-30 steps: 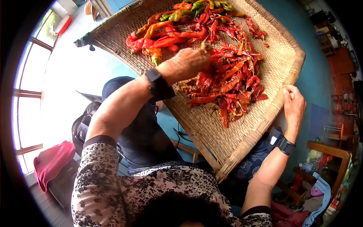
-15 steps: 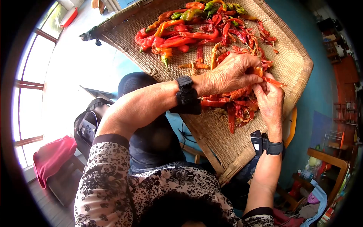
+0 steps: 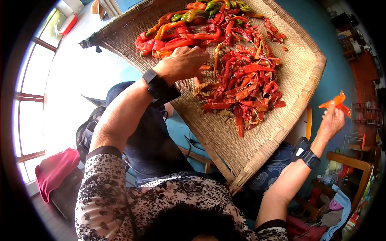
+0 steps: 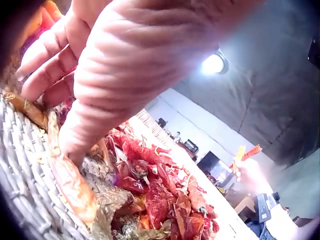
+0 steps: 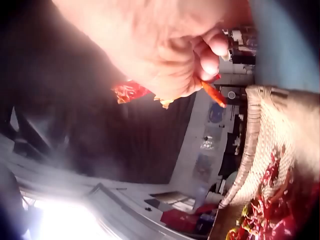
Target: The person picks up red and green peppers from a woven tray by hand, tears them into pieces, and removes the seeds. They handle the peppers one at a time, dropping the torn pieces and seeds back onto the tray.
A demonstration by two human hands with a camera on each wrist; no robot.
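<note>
- Head view: left hand [image 3: 181,64] over woven straw tray [image 3: 299,68] of wrinkled red peppers [image 3: 245,86]; right hand [image 3: 331,122] outside it, pinching orange-red pepper [image 3: 341,105].
- Left wrist: fingers loosely extended; thumb beside pale-orange pepper [image 4: 75,190].
- Right wrist: fingers curled, gripping.

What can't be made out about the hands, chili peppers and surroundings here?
- Whether the chili pieces in the right hand join: head view, fingers cover their lower ends.
- What lies directly under the left hand: head view, hidden by the hand itself.
- The woven tray's far edge: head view, cut off by the top edge.
- Small items beyond the wooden chair: head view, too small and blurred.
</note>
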